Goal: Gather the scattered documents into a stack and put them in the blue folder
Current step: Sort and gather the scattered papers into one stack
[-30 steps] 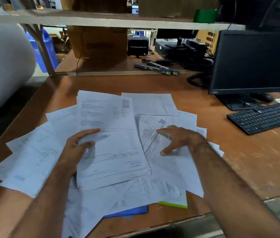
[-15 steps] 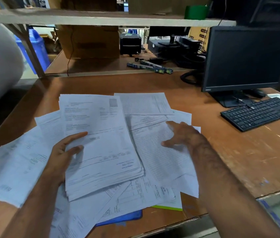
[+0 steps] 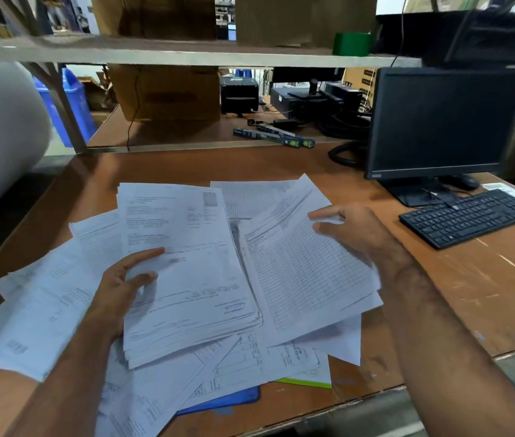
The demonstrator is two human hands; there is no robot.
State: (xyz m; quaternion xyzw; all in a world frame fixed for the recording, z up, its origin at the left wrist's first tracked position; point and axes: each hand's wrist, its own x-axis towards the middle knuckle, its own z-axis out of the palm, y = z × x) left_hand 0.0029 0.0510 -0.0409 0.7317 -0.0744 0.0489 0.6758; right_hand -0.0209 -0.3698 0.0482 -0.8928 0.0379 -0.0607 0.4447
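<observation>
Two hands work a spread of loose documents [image 3: 44, 298] on the desk [image 3: 486, 288]: left hand [image 3: 117, 291] grips the gathered stack [image 3: 186, 272] at its left edge — thumb on top; right hand [image 3: 353, 231] pinches a tabulated sheet [image 3: 306, 272], its near end raised. Blue folder [image 3: 227, 400] lies beneath the papers — near edge, centre.

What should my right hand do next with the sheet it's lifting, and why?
Probably carry the gridded sheet over and lay it on the stack your left hand grips. Your right hand already pinches its far edge, and loose sheets lie scattered around.
</observation>
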